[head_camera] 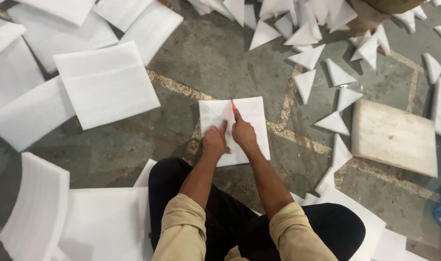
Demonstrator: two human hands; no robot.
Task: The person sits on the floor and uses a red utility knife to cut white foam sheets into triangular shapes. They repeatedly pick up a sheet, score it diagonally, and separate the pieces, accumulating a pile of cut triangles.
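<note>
A square white foam sheet [244, 126] lay on the grey stone floor [206, 63], just ahead of the person's knees. The left hand [214, 142] pressed flat on it; close beside it, the right hand [244, 133] gripped a red-handled cutter [233, 105]. White foam triangles [307, 58] littered the floor's far edge, larger sheets [105, 83] its left.

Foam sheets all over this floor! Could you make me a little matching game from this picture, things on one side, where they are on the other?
Things:
1. small square sheet
2. red-handled cutter
3. white triangles
4. worn square board

Places:
A. scattered top right
B. under both hands
C. on the floor, right
D. in the right hand

Pairs: 1-B, 2-D, 3-A, 4-C
</note>
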